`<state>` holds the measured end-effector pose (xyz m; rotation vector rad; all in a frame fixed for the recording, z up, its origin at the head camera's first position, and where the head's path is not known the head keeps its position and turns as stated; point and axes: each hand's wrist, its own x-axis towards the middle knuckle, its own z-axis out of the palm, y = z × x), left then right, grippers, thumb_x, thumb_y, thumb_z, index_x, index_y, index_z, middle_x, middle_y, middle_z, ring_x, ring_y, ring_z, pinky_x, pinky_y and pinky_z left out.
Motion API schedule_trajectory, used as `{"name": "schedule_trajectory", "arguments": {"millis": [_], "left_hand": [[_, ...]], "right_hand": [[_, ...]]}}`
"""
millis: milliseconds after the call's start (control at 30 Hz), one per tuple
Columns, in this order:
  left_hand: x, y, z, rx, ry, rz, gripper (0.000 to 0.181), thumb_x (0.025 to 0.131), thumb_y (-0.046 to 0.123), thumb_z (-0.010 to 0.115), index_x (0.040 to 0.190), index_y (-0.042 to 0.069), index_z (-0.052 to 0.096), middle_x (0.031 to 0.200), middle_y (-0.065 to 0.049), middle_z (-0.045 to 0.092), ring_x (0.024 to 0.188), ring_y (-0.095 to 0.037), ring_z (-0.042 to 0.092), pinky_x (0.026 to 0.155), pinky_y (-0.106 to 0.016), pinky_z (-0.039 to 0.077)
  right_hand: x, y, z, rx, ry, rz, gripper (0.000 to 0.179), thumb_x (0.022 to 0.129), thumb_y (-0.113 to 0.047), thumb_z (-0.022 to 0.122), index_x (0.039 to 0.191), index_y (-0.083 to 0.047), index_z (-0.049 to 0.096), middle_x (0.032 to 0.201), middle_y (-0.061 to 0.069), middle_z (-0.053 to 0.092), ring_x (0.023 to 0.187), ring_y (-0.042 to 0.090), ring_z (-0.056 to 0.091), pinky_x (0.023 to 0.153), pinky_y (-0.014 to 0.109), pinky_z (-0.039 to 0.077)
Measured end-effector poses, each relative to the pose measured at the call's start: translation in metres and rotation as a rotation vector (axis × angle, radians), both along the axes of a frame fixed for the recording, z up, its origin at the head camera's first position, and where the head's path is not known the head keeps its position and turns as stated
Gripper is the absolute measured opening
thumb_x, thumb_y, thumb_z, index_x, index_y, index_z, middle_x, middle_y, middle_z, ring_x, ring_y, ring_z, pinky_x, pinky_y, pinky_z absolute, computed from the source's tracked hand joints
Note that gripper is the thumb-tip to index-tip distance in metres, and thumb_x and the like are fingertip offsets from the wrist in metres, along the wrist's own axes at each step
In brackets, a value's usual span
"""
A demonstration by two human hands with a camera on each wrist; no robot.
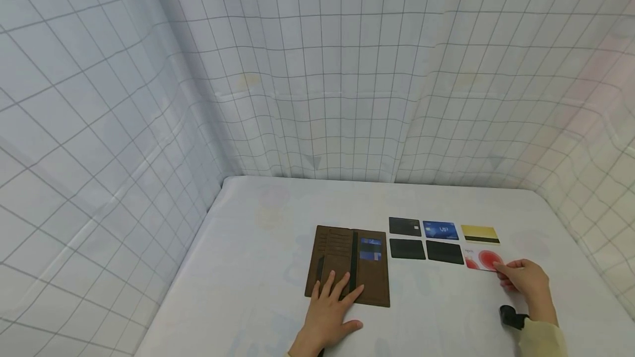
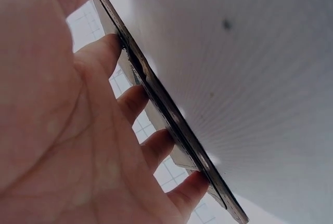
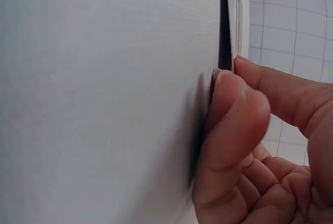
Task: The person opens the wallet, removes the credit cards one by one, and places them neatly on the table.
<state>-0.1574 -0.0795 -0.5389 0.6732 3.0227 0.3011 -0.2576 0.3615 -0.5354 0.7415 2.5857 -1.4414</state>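
An open brown wallet (image 1: 371, 280) lies on the white table, with a blue card (image 1: 370, 255) in a slot of its right half. My left hand (image 1: 324, 315) rests on the wallet's lower edge, fingers spread and straight; the left wrist view shows its fingertips (image 2: 139, 99) over that edge. At the right end of the near row, my right hand (image 1: 527, 279) pinches the right edge of a white card with red circles (image 1: 488, 258). In the right wrist view, thumb and finger meet at the card's edge (image 3: 225, 31).
Beside the wallet are a black card with a light chip (image 1: 404, 226), a blue VIP card (image 1: 440, 230) and a gold card with a dark stripe (image 1: 480, 233). Nearer lie two plain black cards (image 1: 407, 249). Grid-patterned white curtains (image 1: 317, 70) surround the table (image 1: 238, 269).
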Motion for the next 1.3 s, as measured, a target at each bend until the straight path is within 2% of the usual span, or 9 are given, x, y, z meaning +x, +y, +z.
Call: {"name": "schedule_trajectory", "arguments": {"millis": [167, 333, 433, 633, 933, 1067, 1300], "left_hand": [[0.0005, -0.0004, -0.0003, 0.011, 0.011, -0.006, 0.067, 0.085, 0.061, 0.054, 0.144, 0.034, 0.04, 0.151, -0.004, 0.03, 0.137, -0.037, 0.023, 0.098, -0.063, 0.026], [0.0001, -0.0004, -0.0015, 0.018, 0.044, -0.013, 0.067, 0.084, 0.061, 0.055, 0.143, 0.033, 0.042, 0.15, -0.005, 0.032, 0.136, -0.039, 0.025, 0.097, -0.064, 0.028], [0.0002, 0.0004, -0.0014, 0.012, 0.039, -0.01, 0.067, 0.085, 0.061, 0.055, 0.144, 0.033, 0.041, 0.151, -0.004, 0.032, 0.136, -0.038, 0.024, 0.097, -0.063, 0.027], [0.0007, 0.0023, -0.0003, -0.006, 0.014, 0.005, 0.067, 0.085, 0.06, 0.055, 0.144, 0.035, 0.039, 0.152, -0.003, 0.03, 0.138, -0.036, 0.022, 0.099, -0.062, 0.026], [0.0012, 0.0013, 0.001, -0.004, 0.017, -0.001, 0.067, 0.084, 0.061, 0.055, 0.144, 0.035, 0.04, 0.151, -0.003, 0.031, 0.137, -0.037, 0.023, 0.098, -0.062, 0.027], [0.0017, 0.0004, 0.0024, 0.004, 0.025, -0.005, 0.067, 0.084, 0.06, 0.056, 0.144, 0.034, 0.041, 0.15, -0.004, 0.032, 0.137, -0.037, 0.025, 0.098, -0.062, 0.028], [-0.0005, 0.0013, -0.0015, -0.008, 0.017, 0.005, 0.067, 0.085, 0.061, 0.055, 0.145, 0.035, 0.038, 0.151, -0.003, 0.03, 0.138, -0.036, 0.022, 0.099, -0.062, 0.026]], "right_hand": [[0.001, 0.001, -0.0007, -0.082, 0.008, -0.021, 0.044, 0.084, -0.019, 0.072, 0.099, 0.011, 0.043, 0.061, 0.004, 0.061, 0.051, 0.015, 0.06, 0.05, 0.027, 0.05], [0.0005, 0.0007, -0.001, -0.095, 0.01, -0.039, 0.042, 0.086, -0.017, 0.07, 0.1, 0.011, 0.042, 0.061, 0.004, 0.061, 0.051, 0.016, 0.06, 0.05, 0.027, 0.051], [0.0006, 0.0002, -0.0021, -0.093, 0.012, -0.054, 0.041, 0.087, -0.015, 0.069, 0.101, 0.011, 0.041, 0.061, 0.004, 0.06, 0.05, 0.016, 0.06, 0.05, 0.027, 0.051], [0.0006, -0.0016, -0.0032, -0.075, 0.011, -0.083, 0.04, 0.087, -0.014, 0.069, 0.102, 0.011, 0.042, 0.06, 0.004, 0.06, 0.049, 0.015, 0.06, 0.049, 0.026, 0.05], [0.0029, -0.0059, -0.0011, 0.018, 0.005, -0.062, 0.039, 0.086, -0.014, 0.068, 0.099, 0.012, 0.043, 0.06, 0.007, 0.057, 0.047, 0.014, 0.058, 0.047, 0.025, 0.047], [0.0027, -0.0079, 0.0009, 0.022, 0.012, -0.055, 0.039, 0.086, -0.014, 0.068, 0.099, 0.012, 0.043, 0.06, 0.007, 0.057, 0.047, 0.014, 0.057, 0.047, 0.025, 0.048], [0.0035, -0.0077, 0.003, 0.031, 0.0, -0.006, 0.038, 0.088, -0.016, 0.066, 0.099, 0.012, 0.044, 0.061, 0.005, 0.058, 0.049, 0.014, 0.057, 0.047, 0.025, 0.047]]}}
